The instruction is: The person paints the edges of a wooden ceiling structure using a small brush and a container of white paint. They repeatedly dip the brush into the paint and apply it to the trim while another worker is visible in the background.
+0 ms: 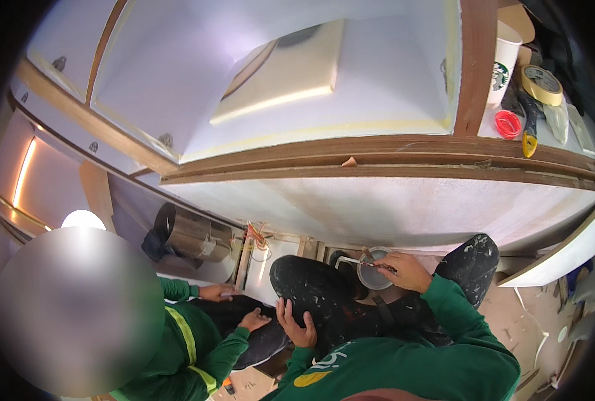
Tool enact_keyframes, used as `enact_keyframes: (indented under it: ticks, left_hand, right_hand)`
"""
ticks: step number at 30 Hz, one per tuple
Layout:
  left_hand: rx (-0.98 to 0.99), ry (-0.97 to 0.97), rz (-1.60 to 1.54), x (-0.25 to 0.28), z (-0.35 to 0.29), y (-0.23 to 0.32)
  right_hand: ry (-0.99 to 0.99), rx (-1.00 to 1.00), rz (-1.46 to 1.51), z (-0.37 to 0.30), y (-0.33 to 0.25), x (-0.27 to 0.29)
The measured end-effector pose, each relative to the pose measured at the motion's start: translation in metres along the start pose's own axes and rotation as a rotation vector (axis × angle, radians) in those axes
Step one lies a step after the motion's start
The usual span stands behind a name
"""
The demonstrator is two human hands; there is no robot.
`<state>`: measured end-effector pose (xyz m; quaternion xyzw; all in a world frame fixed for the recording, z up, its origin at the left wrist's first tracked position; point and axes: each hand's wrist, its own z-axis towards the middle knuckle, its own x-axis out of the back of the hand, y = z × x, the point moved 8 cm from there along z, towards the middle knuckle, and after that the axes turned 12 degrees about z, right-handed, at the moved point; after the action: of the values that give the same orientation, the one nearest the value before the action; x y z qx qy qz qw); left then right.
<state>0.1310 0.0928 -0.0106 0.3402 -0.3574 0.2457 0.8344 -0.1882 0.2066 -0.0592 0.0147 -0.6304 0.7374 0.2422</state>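
My right hand [408, 273] is closed around a slim tool [379, 266] with a dark reddish handle, held over a round pale bucket [376, 279]. The tool's exact kind is too small to tell. Greyish-white stuff shows inside the bucket, which stands between my knees. A thin white bent bar [348, 259] reaches toward the bucket's left side. Beside my left thigh, my left hand [296, 325] has its fingers apart and holds nothing. My dark trousers carry white paint specks.
A person in a green top [197, 341] sits close on my left. Ahead runs a white panel [391, 200] below a wood-edged cabinet [311, 148] with a flat board [284, 73] inside. Tape [542, 84], a paper cup [505, 60] and a red lid [508, 124] stand at right. Wires [257, 237] stick up.
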Motion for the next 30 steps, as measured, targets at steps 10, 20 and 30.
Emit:
enact_keyframes:
  ticks: [10,20,30]
  left_hand:
    - [-0.627,-0.004,-0.127,0.045,0.354,0.149]
    - [-0.386,-0.584,0.268,-0.169,0.661,0.138]
    - [-0.500,-0.652,0.114,-0.257,0.703,0.264]
  right_hand:
    - [-0.024,0.028,-0.016,-0.005,0.014,-0.005]
    - [-0.017,0.095,-0.057,-0.003,0.020,-0.013]
    - [-0.049,0.060,-0.009,0.003,0.010,-0.008]
